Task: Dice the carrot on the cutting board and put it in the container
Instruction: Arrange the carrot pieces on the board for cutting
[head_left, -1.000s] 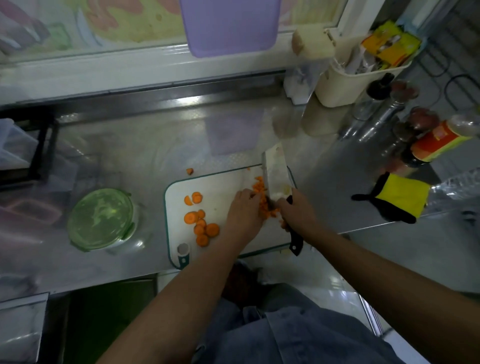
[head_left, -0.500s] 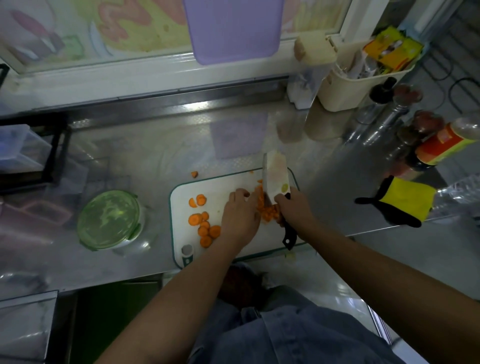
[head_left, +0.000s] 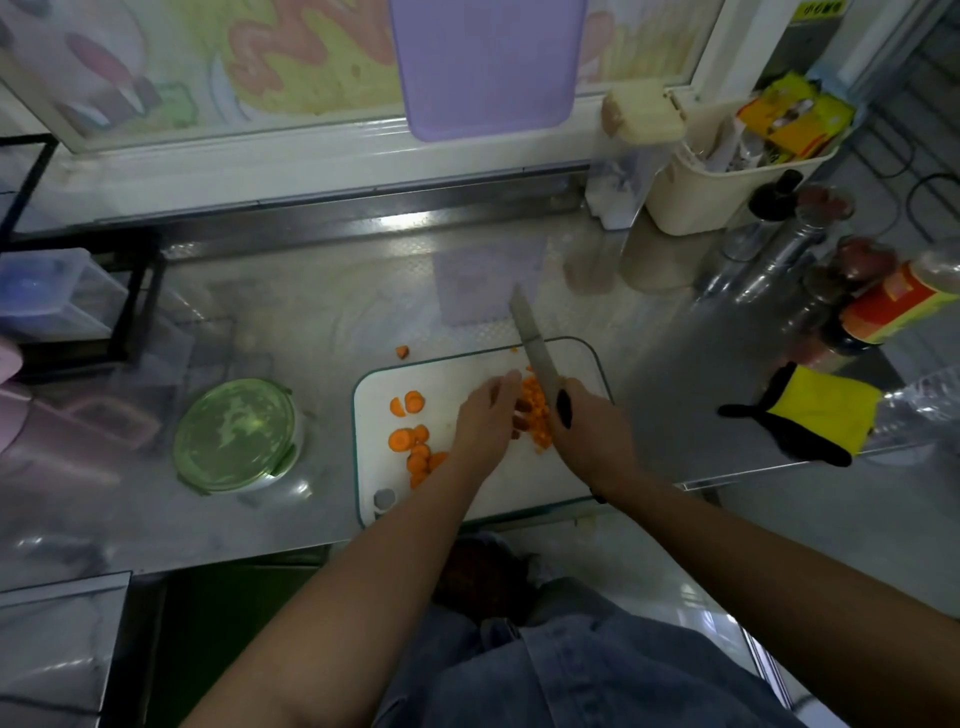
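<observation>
A white cutting board (head_left: 582, 358) with a green rim lies on the steel counter. Several round carrot slices (head_left: 410, 441) lie on its left half. A pile of diced carrot (head_left: 535, 410) sits in the middle. My right hand (head_left: 587, 431) grips the black handle of a cleaver (head_left: 535, 348), whose blade stands edge-down beside the pile and points away from me. My left hand (head_left: 485, 421) rests on the board with its fingers against the left side of the diced pile. A round container with a green lid (head_left: 234, 434) stands left of the board.
One carrot bit (head_left: 402, 352) lies on the counter beyond the board. A yellow and black glove (head_left: 810, 415) lies at the right. Bottles (head_left: 893, 306) and a beige caddy (head_left: 727, 192) stand at the back right. A black rack with clear boxes (head_left: 62, 306) stands at the left.
The cleaver has turned from showing its flat side to standing on edge, pointing away. My left hand has shifted against the diced pile.
</observation>
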